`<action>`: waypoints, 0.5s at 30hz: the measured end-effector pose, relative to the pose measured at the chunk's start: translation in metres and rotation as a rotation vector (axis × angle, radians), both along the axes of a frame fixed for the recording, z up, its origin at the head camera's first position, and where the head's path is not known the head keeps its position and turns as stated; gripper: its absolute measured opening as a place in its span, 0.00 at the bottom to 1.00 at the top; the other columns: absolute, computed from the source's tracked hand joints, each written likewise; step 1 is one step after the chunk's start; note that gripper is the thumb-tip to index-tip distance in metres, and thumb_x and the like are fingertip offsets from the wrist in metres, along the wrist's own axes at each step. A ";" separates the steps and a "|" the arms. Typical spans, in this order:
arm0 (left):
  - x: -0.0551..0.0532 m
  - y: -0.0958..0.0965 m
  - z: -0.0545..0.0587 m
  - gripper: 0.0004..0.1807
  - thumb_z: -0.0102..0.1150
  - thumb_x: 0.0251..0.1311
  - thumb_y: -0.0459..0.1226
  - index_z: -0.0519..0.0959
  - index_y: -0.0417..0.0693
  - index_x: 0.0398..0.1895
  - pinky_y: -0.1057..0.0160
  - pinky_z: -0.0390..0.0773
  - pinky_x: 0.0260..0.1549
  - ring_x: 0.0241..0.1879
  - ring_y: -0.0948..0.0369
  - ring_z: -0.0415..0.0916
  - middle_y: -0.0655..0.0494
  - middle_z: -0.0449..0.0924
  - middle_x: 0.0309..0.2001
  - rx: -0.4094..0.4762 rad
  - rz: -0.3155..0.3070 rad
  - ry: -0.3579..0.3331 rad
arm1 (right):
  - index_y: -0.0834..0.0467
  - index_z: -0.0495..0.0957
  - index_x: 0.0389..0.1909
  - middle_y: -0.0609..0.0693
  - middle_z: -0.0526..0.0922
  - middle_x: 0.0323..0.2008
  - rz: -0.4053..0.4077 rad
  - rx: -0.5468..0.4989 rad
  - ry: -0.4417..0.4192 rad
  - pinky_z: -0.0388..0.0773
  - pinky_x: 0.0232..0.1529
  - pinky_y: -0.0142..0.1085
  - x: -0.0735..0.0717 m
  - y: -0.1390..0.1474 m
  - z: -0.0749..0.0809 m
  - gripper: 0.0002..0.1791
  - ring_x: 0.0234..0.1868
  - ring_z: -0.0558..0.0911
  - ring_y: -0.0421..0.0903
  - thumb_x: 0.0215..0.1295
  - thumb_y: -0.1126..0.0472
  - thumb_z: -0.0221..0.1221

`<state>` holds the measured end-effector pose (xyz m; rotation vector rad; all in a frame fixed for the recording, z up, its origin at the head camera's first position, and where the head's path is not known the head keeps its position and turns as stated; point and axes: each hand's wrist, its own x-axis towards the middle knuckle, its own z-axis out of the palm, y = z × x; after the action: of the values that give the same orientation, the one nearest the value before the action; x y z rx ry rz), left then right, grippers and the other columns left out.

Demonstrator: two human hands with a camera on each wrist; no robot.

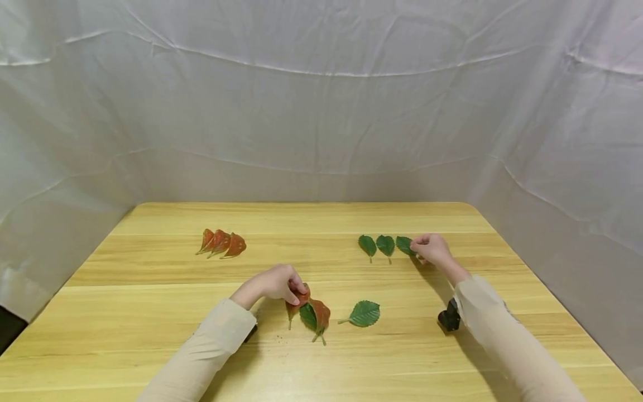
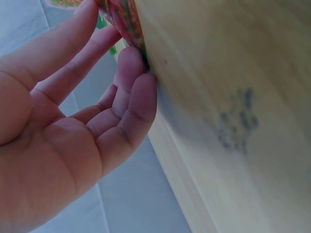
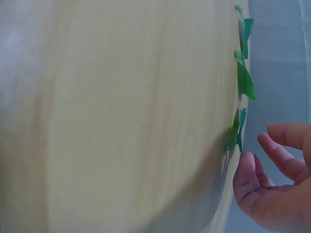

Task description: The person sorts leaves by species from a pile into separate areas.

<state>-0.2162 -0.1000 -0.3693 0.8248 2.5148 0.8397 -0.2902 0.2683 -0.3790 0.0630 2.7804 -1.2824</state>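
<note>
My left hand (image 1: 279,282) pinches a red leaf (image 1: 303,298) between thumb and fingers, low over the middle of the table; the left wrist view shows the other fingertips right at the tabletop. Beside it, another red leaf (image 1: 321,314) partly covers a green leaf (image 1: 308,316). Farther back on the right, my right hand (image 1: 433,249) is at the edge of the rightmost green leaf (image 1: 403,245) in a row of three. In the right wrist view that leaf (image 3: 234,132) lies just beyond the fingertips, and thumb and fingers stand apart with nothing between them.
Three overlapping red leaves (image 1: 221,243) lie at the back left of the wooden table (image 1: 150,312). A single green leaf (image 1: 365,314) lies right of the middle leaves. Pale fabric (image 1: 321,123) hangs behind the table and along both sides.
</note>
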 end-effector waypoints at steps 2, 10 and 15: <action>0.000 0.000 0.000 0.12 0.65 0.44 0.26 0.82 0.36 0.35 0.64 0.75 0.34 0.37 0.56 0.76 0.48 0.81 0.36 0.001 0.000 0.002 | 0.73 0.73 0.41 0.61 0.76 0.35 0.002 0.000 0.015 0.76 0.26 0.35 0.002 -0.001 0.000 0.13 0.30 0.75 0.48 0.62 0.65 0.52; -0.001 0.000 -0.001 0.12 0.65 0.44 0.26 0.82 0.37 0.36 0.66 0.75 0.34 0.38 0.57 0.76 0.48 0.80 0.37 0.003 0.006 -0.006 | 0.72 0.75 0.39 0.61 0.78 0.33 0.048 -0.006 0.041 0.76 0.25 0.37 0.011 -0.006 0.001 0.12 0.29 0.77 0.51 0.62 0.65 0.53; 0.000 0.000 0.000 0.12 0.65 0.44 0.26 0.82 0.36 0.36 0.65 0.75 0.34 0.37 0.57 0.76 0.49 0.80 0.36 -0.001 -0.008 -0.002 | 0.72 0.76 0.38 0.61 0.79 0.33 0.083 -0.005 0.059 0.76 0.25 0.38 0.020 -0.014 0.002 0.11 0.30 0.78 0.52 0.60 0.67 0.54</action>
<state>-0.2165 -0.0996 -0.3689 0.8331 2.5086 0.8361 -0.2705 0.2544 -0.3772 -0.0905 2.7962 -1.2919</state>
